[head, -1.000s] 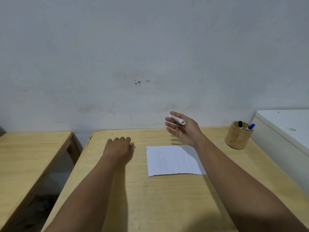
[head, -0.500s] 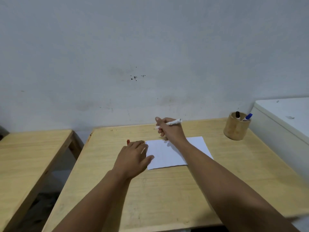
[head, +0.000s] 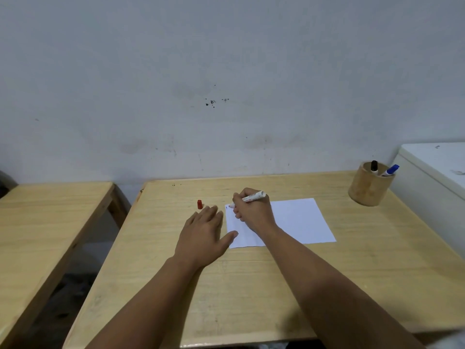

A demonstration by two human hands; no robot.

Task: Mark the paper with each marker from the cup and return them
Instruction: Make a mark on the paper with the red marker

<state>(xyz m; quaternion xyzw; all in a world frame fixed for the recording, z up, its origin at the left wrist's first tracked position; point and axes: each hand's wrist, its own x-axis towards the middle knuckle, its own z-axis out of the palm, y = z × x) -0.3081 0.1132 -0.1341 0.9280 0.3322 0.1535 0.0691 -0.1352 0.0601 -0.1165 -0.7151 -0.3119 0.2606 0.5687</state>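
The right hand (head: 254, 215) holds a white marker (head: 251, 197) in a writing grip, fingers wrapped around its barrel, with the tip down at the far left corner of the sheet of paper (head: 297, 220). A small dark mark already sits near that corner; whether the tip is touching the sheet I cannot quite tell. The left hand (head: 203, 233) lies flat on the tabletop (head: 251, 298), fingers spread and holding nothing, its thumb just at the paper's left edge.

The risk here is the sheet sliding. Only the thumb seems to pin it, so a firm stroke could drag or crumple the corner. The tip is also close to the edge and could run off and ink the wood.

The red cap (head: 199, 204) stands loose just beyond the left fingertips, and a sweep of that hand could knock it off. The wooden cup (head: 370, 187) stands well apart at the right, by a white cabinet (head: 432, 177), holding a black marker (head: 374, 166) and a blue marker (head: 391, 170). Nothing blocks the way back to it.
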